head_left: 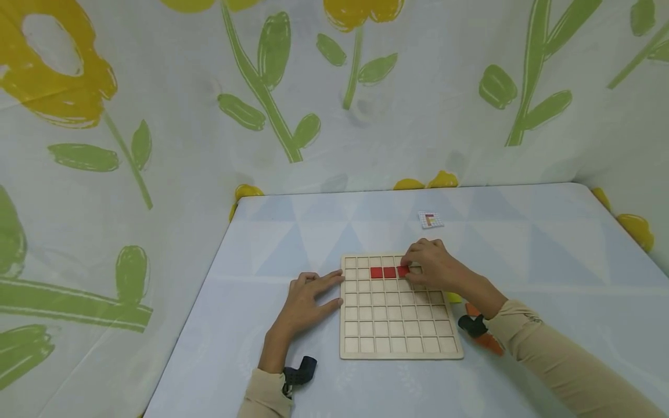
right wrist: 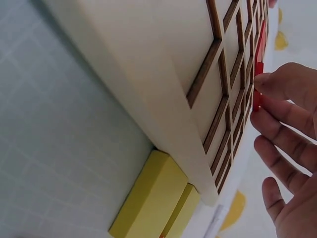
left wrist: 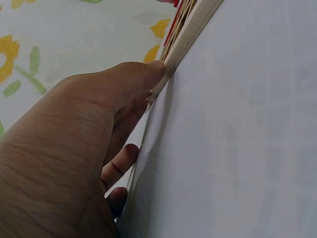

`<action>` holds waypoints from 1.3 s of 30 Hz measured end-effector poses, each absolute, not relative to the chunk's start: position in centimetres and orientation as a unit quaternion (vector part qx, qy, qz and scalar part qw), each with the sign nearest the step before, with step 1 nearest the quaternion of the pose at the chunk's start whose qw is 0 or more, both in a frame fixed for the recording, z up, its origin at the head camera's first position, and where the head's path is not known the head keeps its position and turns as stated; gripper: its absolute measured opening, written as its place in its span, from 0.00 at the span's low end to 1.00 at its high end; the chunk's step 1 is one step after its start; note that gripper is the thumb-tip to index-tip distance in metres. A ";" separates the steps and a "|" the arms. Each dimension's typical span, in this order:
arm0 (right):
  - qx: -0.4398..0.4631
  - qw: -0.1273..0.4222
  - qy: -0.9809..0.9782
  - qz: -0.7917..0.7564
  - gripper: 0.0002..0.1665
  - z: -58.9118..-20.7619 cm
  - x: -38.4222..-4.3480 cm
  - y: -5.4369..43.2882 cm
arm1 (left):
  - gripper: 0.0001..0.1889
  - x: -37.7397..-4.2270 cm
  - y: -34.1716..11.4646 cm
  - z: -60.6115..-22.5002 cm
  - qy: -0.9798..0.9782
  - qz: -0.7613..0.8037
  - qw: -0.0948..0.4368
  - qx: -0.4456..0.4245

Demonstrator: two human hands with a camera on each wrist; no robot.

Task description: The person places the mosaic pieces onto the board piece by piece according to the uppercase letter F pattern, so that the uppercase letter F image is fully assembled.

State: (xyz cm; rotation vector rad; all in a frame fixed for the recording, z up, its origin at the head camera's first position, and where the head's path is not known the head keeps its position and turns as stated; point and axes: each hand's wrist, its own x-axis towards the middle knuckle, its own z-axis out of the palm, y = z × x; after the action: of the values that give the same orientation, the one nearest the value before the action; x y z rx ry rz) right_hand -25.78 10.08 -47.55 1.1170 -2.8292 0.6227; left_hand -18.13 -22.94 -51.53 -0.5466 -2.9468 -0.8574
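A square wooden grid board point(head_left: 397, 355) lies flat on the table. Two red square tiles point(head_left: 382, 272) fill neighbouring cells in its second row from the far side. Just right of them, my right hand point(head_left: 434, 264) pinches a third red tile point(right wrist: 256, 100) between thumb and fingertips, at the board's surface; the fingers partly cover it in the head view. My left hand point(head_left: 308, 299) rests at the board's left edge, thumb and forefinger spread and touching its side. The left wrist view shows the left thumb point(left wrist: 133, 79) against the wooden edge.
Yellow pieces point(right wrist: 148, 198) lie against the board's right side. Orange pieces point(head_left: 491, 343) are near them, partly under the right forearm. A small pattern card point(head_left: 431, 219) with a coloured figure on a grid lies beyond the board. Flowered cloth point(head_left: 418, 116) hangs behind the table.
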 end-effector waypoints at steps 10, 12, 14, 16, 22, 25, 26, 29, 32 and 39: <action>0.367 0.015 -0.909 0.196 0.06 -47.8 -25.8 10.1 | 0.27 -18.3 -22.9 -51.6 -0.946 -0.270 0.010 -0.178; 0.365 0.011 -0.911 0.190 0.06 -47.8 -25.9 10.2 | 0.27 -18.3 -22.9 -51.6 -0.946 -0.270 0.011 -0.178; 0.362 0.007 -0.914 0.184 0.06 -47.8 -25.9 10.2 | 0.27 -18.3 -22.8 -51.6 -0.946 -0.271 0.013 -0.179; 0.359 0.002 -0.916 0.181 0.06 -47.7 -25.9 10.1 | 0.27 -18.3 -22.8 -51.6 -0.945 -0.272 0.015 -0.180; 0.351 -0.011 -0.922 0.162 0.06 -47.4 -25.9 10.0 | 0.27 -18.4 -22.6 -51.5 -0.946 -0.271 0.010 -0.177; 0.351 -0.010 -0.923 0.157 0.07 -47.3 -25.8 9.9 | 0.27 -18.4 -22.6 -51.5 -0.946 -0.271 0.006 -0.175; 0.353 -0.008 -0.922 0.158 0.08 -47.2 -25.8 9.9 | 0.27 -18.4 -22.6 -51.5 -0.946 -0.272 0.005 -0.174; 0.359 0.001 -0.919 0.164 0.09 -47.1 -25.7 10.0 | 0.27 -18.3 -22.7 -51.5 -0.947 -0.272 0.002 -0.170; 0.360 0.008 -0.916 0.177 0.09 -46.8 -25.6 10.4 | 0.27 -18.3 -22.9 -51.4 -0.947 -0.273 0.004 -0.170; 0.353 0.013 -0.913 0.205 0.10 -45.7 -24.9 12.3 | 0.27 -18.4 -23.0 -51.6 -0.948 -0.269 0.005 -0.170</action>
State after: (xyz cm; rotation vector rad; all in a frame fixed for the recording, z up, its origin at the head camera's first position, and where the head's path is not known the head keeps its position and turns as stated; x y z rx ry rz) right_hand -24.85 12.29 -45.69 1.0989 -2.8449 0.6373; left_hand -18.39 -22.99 -51.63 -0.5328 -2.9678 -0.8421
